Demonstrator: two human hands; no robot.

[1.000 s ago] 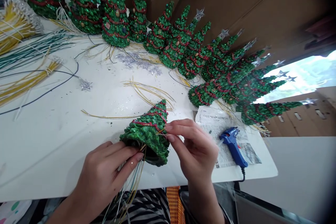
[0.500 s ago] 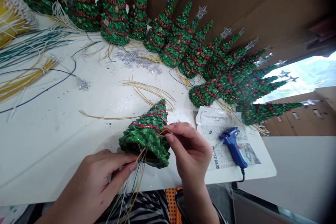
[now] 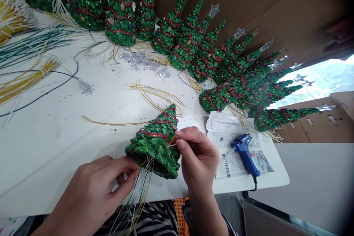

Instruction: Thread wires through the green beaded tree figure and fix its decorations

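A small green tree (image 3: 159,142) with red garlands lies tilted near the table's front edge, its dark hollow base facing me. From that opening hangs a bundle of yellow, white and green wires (image 3: 138,195). My left hand (image 3: 102,182) is closed in a pinch on a thin yellow wire at the base's rim. On the tree's right side, my right hand (image 3: 197,155) pinches a short yellow and white wire that sticks out of the branches. Loose yellow wires (image 3: 118,122) lie on the table beside and behind the tree.
Decorated trees (image 3: 177,49) line the back of the white table (image 3: 91,140). A blue glue gun (image 3: 246,155) rests on newspaper (image 3: 226,129) at right. Wire bundles (image 3: 27,79) and a clear star (image 3: 86,87) lie at left; more stars (image 3: 146,64) sit farther back.
My left hand has moved slightly left, drawing the yellow wire away from the base. My right hand has shifted a little, still pinching the wire at the branches.
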